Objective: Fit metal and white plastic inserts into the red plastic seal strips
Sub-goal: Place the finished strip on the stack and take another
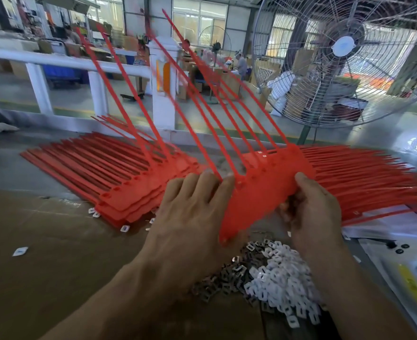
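You have a joined sheet of red seal strips (259, 192) lifted off the table, its flat tag end between your hands and its long tails fanning up and away from you, blurred. Your left hand (190, 212) lies on its near edge with fingers fairly straight, thumb hidden, so whether it pinches is unclear. Your right hand (313, 212) curls around the right edge and grips it, thumb on top.

This looks like shifting a sheet across, so keep it level and support both ends of the tag band; the tails are whippy and may snag on the stack. Set it down flat with the insert holes facing up.

On your left lies a stack of red strips (104, 177), and another spread (364, 177) fans out to the right, behind the held sheet. Right below your wrists sits the heap of white plastic inserts (283, 273), mixed with metal inserts (229, 276). Mind your forearms don't scatter them. A few loose inserts (20, 251) lie on the brown cardboard (43, 266). A big floor fan (344, 57) stands beyond the table, well clear.
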Demonstrator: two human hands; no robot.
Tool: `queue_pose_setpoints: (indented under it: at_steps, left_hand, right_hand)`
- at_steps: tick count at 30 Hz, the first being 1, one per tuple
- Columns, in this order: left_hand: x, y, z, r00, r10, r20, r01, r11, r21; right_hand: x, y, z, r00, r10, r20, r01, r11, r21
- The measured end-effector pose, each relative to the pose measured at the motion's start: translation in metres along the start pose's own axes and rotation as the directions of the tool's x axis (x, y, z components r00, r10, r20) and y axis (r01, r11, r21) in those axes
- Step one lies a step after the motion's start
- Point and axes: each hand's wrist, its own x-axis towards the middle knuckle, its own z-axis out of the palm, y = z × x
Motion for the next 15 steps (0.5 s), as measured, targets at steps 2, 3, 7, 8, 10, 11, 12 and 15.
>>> queue_pose_setpoints:
  at_steps: [2, 3, 7, 8, 10, 11, 12, 15]
  left_hand:
    - [0.004, -0.011, 0.001, 0.999, 0.004, 0.037, -0.006, 0.999, 0.037]
    - [0.006, -0.018, 0.003, 0.998, 0.004, 0.068, -0.007, 0.998, 0.055]
    - [0.007, -0.044, 0.01, 0.969, -0.032, 0.243, 0.018, 0.998, 0.061]
    - [0.007, -0.05, 0.011, 0.955, -0.049, 0.292, 0.035, 0.998, 0.051]
    - [0.007, -0.06, 0.016, 0.925, -0.081, 0.372, 0.076, 0.997, 0.029]
    - [0.006, -0.063, 0.018, 0.911, -0.092, 0.403, 0.095, 0.995, 0.014]
    - [0.005, -0.064, 0.02, 0.898, -0.096, 0.429, 0.112, 0.994, -0.011]
    - [0.001, -0.066, 0.027, 0.865, -0.071, 0.497, 0.149, 0.982, -0.119]
  right_hand:
    - [0.001, 0.001, -0.003, 0.999, -0.03, 0.018, 0.031, 0.998, -0.045]
    - [0.001, 0.003, -0.003, 0.999, -0.032, 0.026, 0.034, 0.996, -0.082]
    - [0.0, 0.011, -0.005, 0.998, 0.002, 0.059, 0.013, 0.963, -0.268]
    - [0.0, 0.012, -0.007, 0.998, 0.013, 0.062, 0.008, 0.944, -0.33]
    - [0.003, 0.013, -0.012, 0.997, 0.036, 0.068, -0.001, 0.889, -0.457]
    - [0.003, 0.013, -0.014, 0.996, 0.044, 0.076, 0.002, 0.852, -0.524]
    - [0.004, 0.012, -0.016, 0.995, 0.046, 0.086, 0.013, 0.809, -0.587]
    - [0.002, 0.008, -0.021, 0.994, 0.033, 0.101, 0.05, 0.697, -0.716]
